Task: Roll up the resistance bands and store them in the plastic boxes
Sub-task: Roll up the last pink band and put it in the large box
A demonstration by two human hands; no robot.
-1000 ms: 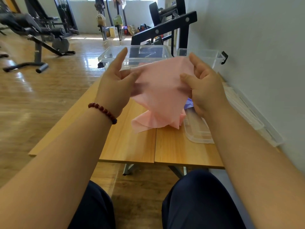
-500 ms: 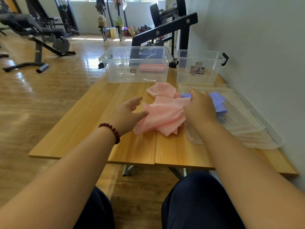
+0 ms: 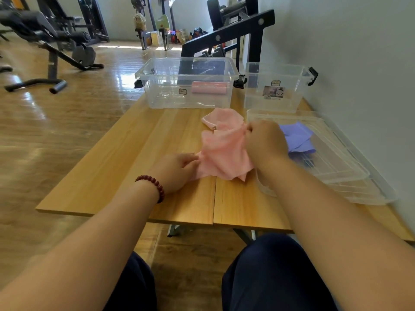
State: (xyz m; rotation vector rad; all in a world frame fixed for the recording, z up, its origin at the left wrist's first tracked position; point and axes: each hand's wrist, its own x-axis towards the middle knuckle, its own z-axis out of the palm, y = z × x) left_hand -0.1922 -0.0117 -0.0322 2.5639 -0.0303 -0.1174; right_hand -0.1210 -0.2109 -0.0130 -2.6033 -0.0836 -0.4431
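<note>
A crumpled pink resistance band [image 3: 222, 151] lies on the wooden table [image 3: 134, 158]. My left hand [image 3: 177, 169] pinches its near left corner. My right hand [image 3: 265, 142] grips its far right edge with curled fingers. A second pink band [image 3: 222, 116] lies bunched just beyond it. A rolled pink band [image 3: 210, 87] sits inside the large clear plastic box [image 3: 157, 74] at the back. A smaller clear box [image 3: 253, 95] stands to its right. A purple band [image 3: 296, 135] lies on the clear lids [image 3: 350, 176] at the right.
A grey wall runs along the table's right side. A black weight rack [image 3: 226, 37] stands behind the boxes. Gym benches [image 3: 51, 34] stand on the wooden floor at left. My knees are under the table's near edge.
The pink band came down from in front of my face onto the table. My left hand, open half a second ago, now pinches its near corner, and my right hand grips its far edge.
</note>
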